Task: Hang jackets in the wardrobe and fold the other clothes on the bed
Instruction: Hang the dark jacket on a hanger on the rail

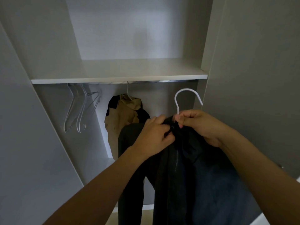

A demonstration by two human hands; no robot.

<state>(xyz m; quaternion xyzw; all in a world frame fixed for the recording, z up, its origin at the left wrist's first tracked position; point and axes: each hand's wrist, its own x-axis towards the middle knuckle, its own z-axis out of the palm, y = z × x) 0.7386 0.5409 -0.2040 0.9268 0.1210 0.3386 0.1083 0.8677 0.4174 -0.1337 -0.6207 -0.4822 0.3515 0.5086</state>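
A black jacket (pixel 170 172) hangs in front of me on a white hanger (pixel 186 95), whose hook sticks up below the wardrobe rail (pixel 170 81). My right hand (pixel 201 127) pinches the hanger's neck just under the hook. My left hand (pixel 154 135) grips the jacket's collar next to it. A tan and black jacket (pixel 123 117) hangs from the rail on another white hanger at the middle of the wardrobe.
Several bare wire hangers (pixel 81 109) hang at the rail's left end. A white shelf (pixel 120 78) lies directly above the rail. The wardrobe's grey side panels (pixel 253 78) close in on both sides.
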